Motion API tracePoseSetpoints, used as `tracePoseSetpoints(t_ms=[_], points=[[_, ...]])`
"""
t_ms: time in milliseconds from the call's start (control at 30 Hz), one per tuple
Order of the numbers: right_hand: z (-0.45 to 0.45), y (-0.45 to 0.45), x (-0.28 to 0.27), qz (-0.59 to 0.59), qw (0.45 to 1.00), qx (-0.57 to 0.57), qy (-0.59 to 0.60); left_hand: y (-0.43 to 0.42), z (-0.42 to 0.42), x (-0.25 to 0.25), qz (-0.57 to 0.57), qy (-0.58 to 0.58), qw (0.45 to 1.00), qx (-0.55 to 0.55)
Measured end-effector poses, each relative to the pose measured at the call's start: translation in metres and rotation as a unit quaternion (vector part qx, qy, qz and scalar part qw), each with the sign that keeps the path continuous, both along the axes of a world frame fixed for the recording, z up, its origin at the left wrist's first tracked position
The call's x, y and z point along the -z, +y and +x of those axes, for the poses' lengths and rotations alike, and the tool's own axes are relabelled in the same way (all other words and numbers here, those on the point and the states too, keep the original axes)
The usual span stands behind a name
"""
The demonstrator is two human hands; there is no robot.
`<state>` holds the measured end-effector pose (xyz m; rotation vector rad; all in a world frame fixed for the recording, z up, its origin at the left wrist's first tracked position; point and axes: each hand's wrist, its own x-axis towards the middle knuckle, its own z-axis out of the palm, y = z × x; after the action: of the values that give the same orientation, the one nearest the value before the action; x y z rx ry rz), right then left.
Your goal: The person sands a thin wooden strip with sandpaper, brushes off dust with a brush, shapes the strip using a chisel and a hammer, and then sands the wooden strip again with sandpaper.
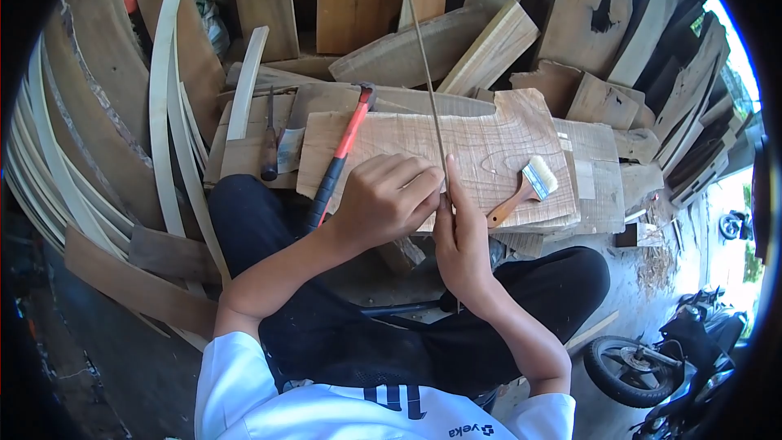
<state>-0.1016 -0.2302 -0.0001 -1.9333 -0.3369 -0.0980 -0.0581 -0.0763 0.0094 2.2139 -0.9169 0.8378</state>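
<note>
A long, thin wooden strip [427,65] runs from the top of the head view down between my hands, its lower end showing below them. My left hand [391,200] is closed, thumb and fingers pinching the strip near its lower part. Close beside it, my right hand [463,236] is wrapped around the same strip, thumb pointing up along it. Both hands are over the near edge of a wide wooden board [481,134]. A paintbrush [533,182] with pale bristles lies on this board, right of my right hand. Left of my left hand rests a red-and-black-handled hammer [350,129].
A dark-handled tool [270,151], perhaps a chisel, lies at the board's left. Bent pale strips [163,98] curve along the left side. Wooden planks [358,8] lean behind the work surface. A motorcycle [635,367] stands at the lower right.
</note>
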Motion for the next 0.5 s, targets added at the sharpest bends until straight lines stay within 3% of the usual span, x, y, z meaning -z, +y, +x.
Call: tracePoseSetpoints(t_ms=[133,200,333,500], points=[[0.003,-0.001,0.012,-0.002,0.998,-0.018,-0.062,0.006,0.004,0.005,0.02,0.006,1.0,0.006],[0.0,-0.004,0.007,0.014,0.997,-0.038,0.058,0.014,0.015,0.008,0.013,0.004,0.999,-0.036],[-0.003,-0.001,0.008,0.048,0.993,-0.032,0.098,0.043,0.037,0.004,-0.071,0.038,0.987,-0.137],[0.004,-0.002,0.007,0.044,0.995,-0.013,0.085,0.023,0.014,0.005,-0.042,0.033,0.998,-0.032]])
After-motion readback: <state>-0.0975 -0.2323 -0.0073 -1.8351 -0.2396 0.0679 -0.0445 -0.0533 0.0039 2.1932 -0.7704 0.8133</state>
